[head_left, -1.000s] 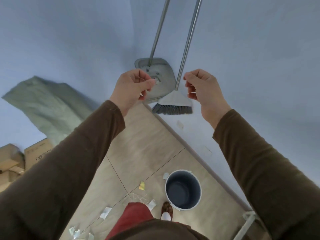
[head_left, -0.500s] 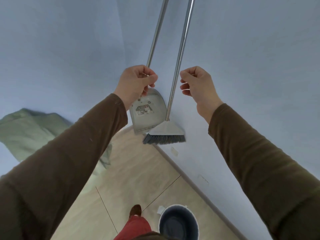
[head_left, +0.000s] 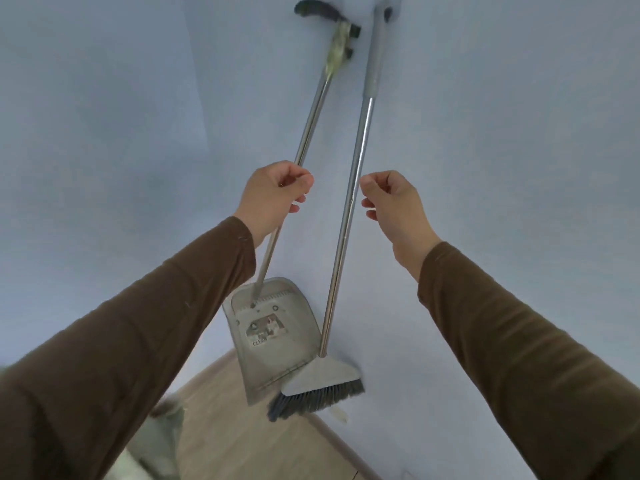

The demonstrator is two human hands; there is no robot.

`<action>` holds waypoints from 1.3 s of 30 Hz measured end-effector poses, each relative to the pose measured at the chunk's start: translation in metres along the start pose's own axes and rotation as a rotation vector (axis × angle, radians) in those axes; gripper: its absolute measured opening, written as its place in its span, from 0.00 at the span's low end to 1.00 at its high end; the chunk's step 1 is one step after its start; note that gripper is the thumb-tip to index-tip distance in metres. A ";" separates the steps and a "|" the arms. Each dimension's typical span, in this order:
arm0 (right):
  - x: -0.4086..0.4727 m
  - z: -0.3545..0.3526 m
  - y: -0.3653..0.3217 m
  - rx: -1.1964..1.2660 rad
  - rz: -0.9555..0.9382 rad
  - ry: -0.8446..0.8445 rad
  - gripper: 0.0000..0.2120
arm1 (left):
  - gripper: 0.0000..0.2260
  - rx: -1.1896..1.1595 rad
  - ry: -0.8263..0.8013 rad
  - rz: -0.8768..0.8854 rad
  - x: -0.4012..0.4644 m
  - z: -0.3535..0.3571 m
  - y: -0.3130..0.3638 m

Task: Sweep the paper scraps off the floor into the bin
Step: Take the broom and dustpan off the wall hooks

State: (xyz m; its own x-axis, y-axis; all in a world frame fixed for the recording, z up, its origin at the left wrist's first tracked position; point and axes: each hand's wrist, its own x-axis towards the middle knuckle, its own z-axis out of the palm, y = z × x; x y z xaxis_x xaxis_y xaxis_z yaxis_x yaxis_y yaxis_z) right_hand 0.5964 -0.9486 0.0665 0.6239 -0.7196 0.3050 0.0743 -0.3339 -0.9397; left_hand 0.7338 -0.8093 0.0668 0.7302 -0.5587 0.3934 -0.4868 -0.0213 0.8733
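Observation:
A grey dustpan (head_left: pixel 273 337) on a long metal pole and a grey broom (head_left: pixel 320 381) on a second metal pole (head_left: pixel 341 244) stand upright against the blue wall. My left hand (head_left: pixel 273 197) is curled round the dustpan's pole about halfway up. My right hand (head_left: pixel 393 202) has curled fingers and holds nothing, its thumb just to the right of the broom's pole. The bin and the paper scraps are out of view.
The top ends of both poles reach the wall near dark fittings (head_left: pixel 325 12). A pale wooden floor (head_left: pixel 242 427) with a skirting board runs along the bottom. A blurred grey-green cloth (head_left: pixel 159 431) lies at the bottom left.
The view has tilted up, so the bin, scraps and my legs have left the frame. Both hands have risen along the poles, and the left one has closed round the dustpan's pole.

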 end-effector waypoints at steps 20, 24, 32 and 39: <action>0.172 0.028 -0.060 -0.460 -0.127 0.156 0.19 | 0.19 0.192 -0.065 0.200 0.246 0.018 0.026; 0.184 0.033 -0.051 -0.385 -0.112 0.163 0.13 | 0.13 0.199 -0.065 0.304 0.256 0.022 0.023; 0.177 0.030 -0.065 -0.314 -0.190 0.227 0.09 | 0.14 0.122 0.010 0.326 0.257 0.013 0.031; 0.140 0.031 -0.052 -0.337 -0.146 0.124 0.13 | 0.12 0.164 -0.067 0.330 0.224 -0.002 0.013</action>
State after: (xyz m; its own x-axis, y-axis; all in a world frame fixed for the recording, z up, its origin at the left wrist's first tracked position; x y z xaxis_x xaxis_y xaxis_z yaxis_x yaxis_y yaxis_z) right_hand 0.7044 -1.0127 0.1537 0.5253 -0.7108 0.4678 -0.1171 -0.6048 -0.7877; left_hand 0.8924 -0.9331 0.1666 0.4906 -0.6105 0.6217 -0.7650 0.0399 0.6428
